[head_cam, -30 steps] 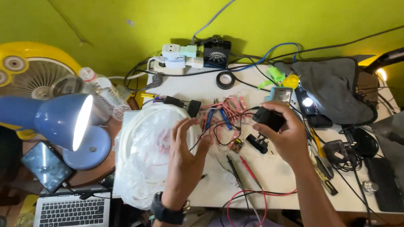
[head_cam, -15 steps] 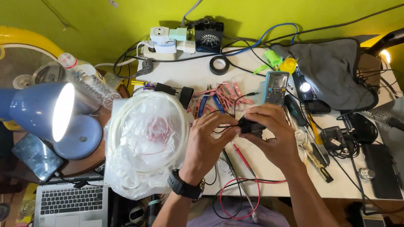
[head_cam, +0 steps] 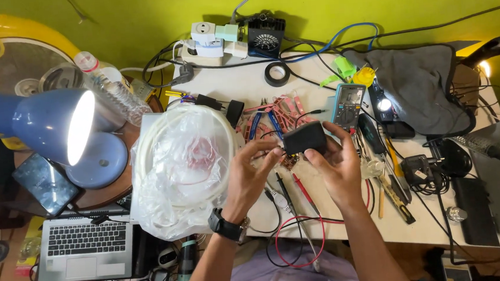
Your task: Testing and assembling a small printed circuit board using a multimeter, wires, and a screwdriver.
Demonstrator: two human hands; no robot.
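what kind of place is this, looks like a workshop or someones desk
Most likely a home electronics repair bench. A multimeter with red and black probe leads lies on the white table, beside a roll of black tape and pliers. Both hands hold a small black adapter-like block.

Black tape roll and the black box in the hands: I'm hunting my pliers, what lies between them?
In the head view, between the tape roll and the black box lie blue-handled pliers and pink clips on the white table.

I was at a home electronics workbench: my surface [head_cam: 240, 88] carried a multimeter [head_cam: 347, 105], pliers [head_cam: 265, 122], black tape roll [head_cam: 277, 73], loose wires [head_cam: 295, 237], beside a lit desk lamp [head_cam: 55, 126] and laptop [head_cam: 84, 249].
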